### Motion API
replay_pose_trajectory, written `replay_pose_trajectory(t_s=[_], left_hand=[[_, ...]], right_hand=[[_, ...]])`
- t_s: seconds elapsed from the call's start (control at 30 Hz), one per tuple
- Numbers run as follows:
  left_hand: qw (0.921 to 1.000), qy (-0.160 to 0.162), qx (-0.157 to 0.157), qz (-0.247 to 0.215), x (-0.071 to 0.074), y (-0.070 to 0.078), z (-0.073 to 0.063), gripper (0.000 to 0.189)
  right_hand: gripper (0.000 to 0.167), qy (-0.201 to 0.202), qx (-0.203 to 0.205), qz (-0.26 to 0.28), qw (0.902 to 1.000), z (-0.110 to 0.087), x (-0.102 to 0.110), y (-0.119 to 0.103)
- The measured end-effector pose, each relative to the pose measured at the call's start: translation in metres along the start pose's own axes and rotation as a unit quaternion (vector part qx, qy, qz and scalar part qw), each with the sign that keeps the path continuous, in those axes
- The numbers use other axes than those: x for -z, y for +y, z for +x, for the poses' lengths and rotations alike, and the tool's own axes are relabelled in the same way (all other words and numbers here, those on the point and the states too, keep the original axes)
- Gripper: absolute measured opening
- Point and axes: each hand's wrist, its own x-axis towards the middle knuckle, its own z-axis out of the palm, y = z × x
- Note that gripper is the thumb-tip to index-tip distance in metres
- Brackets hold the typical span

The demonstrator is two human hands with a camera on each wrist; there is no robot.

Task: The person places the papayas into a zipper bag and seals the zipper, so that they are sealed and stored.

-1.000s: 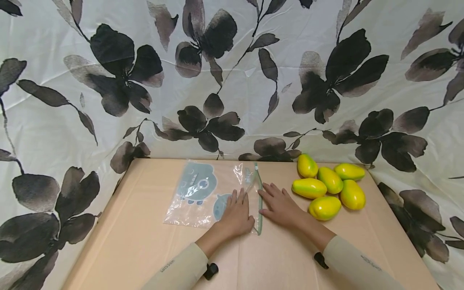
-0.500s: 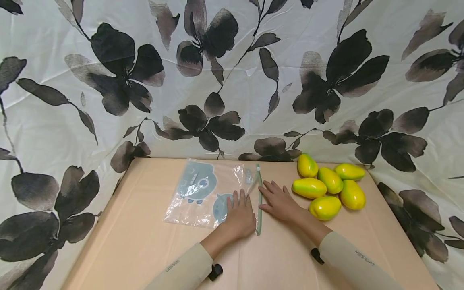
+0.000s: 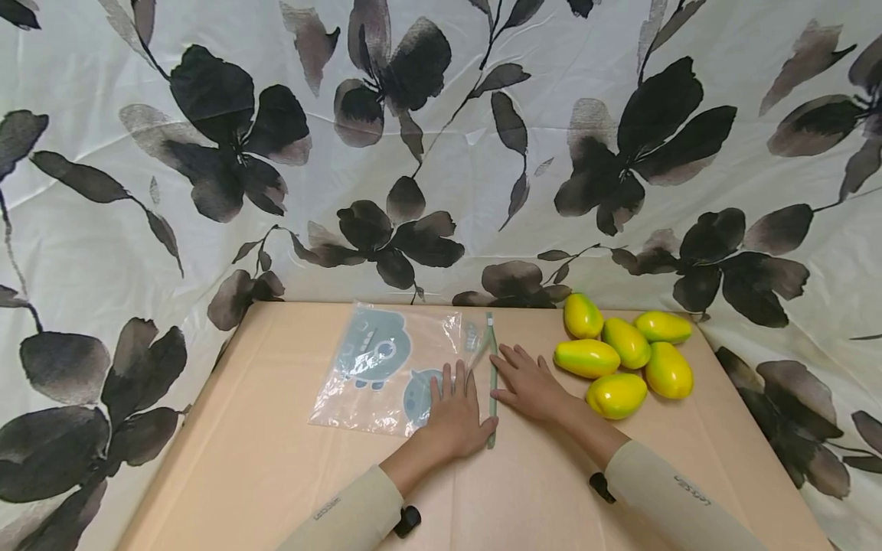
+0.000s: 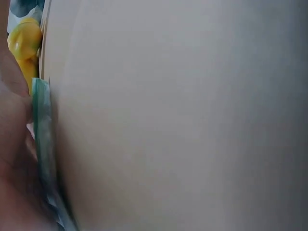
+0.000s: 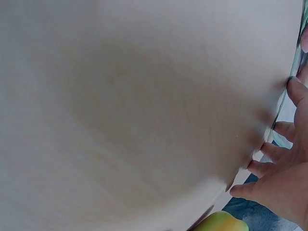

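Note:
A clear plastic zip bag (image 3: pixel 331 402) with blue cartoon prints lies flat, its green zip strip (image 3: pixel 492 344) along the right side. My left hand (image 3: pixel 451 425) rests palm down on the bag, fingers straight and pointing away, thumb stretched out to the strip. Just right of the strip, my right hand (image 3: pixel 534 386) lies with fingers spread and fingertips at the strip's edge. The left wrist view has the green strip (image 4: pixel 43 125) close beside the left hand (image 4: pixel 14 144). In the right wrist view the right hand (image 5: pixel 284 178) touches down with its fingertips.
Several glossy yellow-green mangoes (image 3: pixel 625 343) lie grouped at the back right, beyond my right hand. Everything sits on a light tan tabletop (image 3: pixel 262 428). A white cloth with dark flowers (image 3: pixel 496 229) hangs behind and drapes at both sides.
My left hand has slid slightly right, and its thumb now reaches onto the green strip. The right hand has barely shifted. The strip looks narrower than before; the mangoes have stayed put.

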Motion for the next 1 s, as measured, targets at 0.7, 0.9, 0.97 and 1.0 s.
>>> replay_pose_trajectory(t_s=[0.7, 0.9, 0.97, 1.0], left_hand=[[0.9968, 0.034, 0.001, -0.072, 0.010, -0.006, -0.009, 0.108], [0.9931, 0.046, 0.014, -0.107, 0.009, -0.008, -0.007, 0.110], [0.9922, 0.047, 0.013, -0.115, 0.009, -0.008, -0.007, 0.110], [0.9917, 0.048, 0.012, -0.118, 0.010, -0.008, -0.007, 0.110]], right_hand=[[0.075, 0.006, -0.006, -0.001, 1.0000, 0.002, -0.006, 0.003], [0.077, 0.016, -0.015, 0.000, 0.9998, 0.001, -0.006, 0.002], [0.078, 0.021, -0.018, 0.005, 0.9996, 0.001, -0.005, 0.001], [0.078, 0.023, -0.019, 0.007, 0.9995, 0.000, -0.005, 0.001]])
